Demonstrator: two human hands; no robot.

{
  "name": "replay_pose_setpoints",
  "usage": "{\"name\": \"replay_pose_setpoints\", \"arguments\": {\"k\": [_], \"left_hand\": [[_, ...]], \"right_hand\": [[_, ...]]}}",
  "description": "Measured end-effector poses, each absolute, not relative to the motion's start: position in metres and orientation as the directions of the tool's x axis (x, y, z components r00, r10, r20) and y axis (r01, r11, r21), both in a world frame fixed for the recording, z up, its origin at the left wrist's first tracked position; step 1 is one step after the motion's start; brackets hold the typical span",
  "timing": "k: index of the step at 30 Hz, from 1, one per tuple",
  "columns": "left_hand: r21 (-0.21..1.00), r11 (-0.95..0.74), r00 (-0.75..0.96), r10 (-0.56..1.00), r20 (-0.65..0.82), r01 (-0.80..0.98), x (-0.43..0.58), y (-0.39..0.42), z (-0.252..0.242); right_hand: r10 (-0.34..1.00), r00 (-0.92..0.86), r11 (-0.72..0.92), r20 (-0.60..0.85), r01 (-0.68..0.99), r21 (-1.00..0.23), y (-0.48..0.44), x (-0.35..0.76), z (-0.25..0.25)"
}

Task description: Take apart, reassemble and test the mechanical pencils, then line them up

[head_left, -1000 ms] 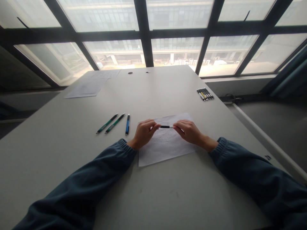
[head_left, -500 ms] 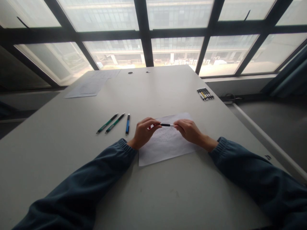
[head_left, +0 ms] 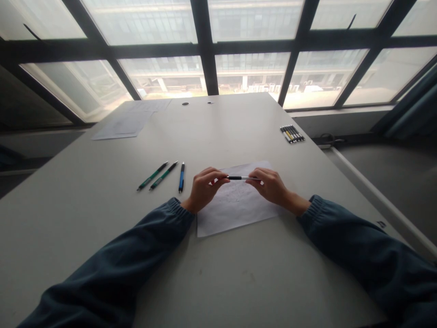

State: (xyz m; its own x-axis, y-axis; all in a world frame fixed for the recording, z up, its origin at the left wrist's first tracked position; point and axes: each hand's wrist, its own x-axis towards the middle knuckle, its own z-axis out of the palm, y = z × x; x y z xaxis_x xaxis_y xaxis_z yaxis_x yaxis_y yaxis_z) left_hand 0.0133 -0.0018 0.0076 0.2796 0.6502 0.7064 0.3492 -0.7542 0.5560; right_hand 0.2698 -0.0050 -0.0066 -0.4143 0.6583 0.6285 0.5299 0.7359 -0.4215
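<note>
A slim black and white pen point(head_left: 240, 178) is held level between my two hands, just above a white sheet of paper point(head_left: 235, 209) with faint pencil marks. My left hand point(head_left: 205, 188) pinches the pen's dark left end with curled fingers. My right hand point(head_left: 271, 186) pinches its pale right end. Both wrists rest near the sheet on the grey table point(head_left: 218, 273).
Two green pens point(head_left: 157, 175) and a blue pen point(head_left: 182, 176) lie left of my hands. A row of several pens point(head_left: 292, 134) sits at the table's far right edge. Loose paper sheets point(head_left: 131, 119) lie at the far left, under big windows.
The hands have lifted the pen slightly and drawn a little apart, so more of the pen's pale section shows between the fingers. The arms stay in place.
</note>
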Motion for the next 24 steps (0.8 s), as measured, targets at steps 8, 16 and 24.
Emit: {"name": "replay_pose_setpoints", "arguments": {"k": [8, 16, 24], "left_hand": [[0.536, -0.741, 0.237, 0.651, 0.721, 0.404, 0.013, 0.001, 0.005], [0.569, -0.756, 0.393, 0.655, 0.645, 0.325, 0.012, -0.001, 0.007], [0.592, -0.645, 0.327, 0.761, 0.561, 0.483, 0.011, 0.004, 0.0]], "right_hand": [[0.884, -0.148, 0.467, 0.443, 0.242, -0.851, -0.006, 0.267, -0.003], [0.987, -0.151, -0.036, 0.057, -0.554, -0.832, 0.002, 0.264, 0.004], [0.987, -0.15, -0.147, -0.063, -0.659, -0.738, 0.012, 0.275, 0.004]]}}
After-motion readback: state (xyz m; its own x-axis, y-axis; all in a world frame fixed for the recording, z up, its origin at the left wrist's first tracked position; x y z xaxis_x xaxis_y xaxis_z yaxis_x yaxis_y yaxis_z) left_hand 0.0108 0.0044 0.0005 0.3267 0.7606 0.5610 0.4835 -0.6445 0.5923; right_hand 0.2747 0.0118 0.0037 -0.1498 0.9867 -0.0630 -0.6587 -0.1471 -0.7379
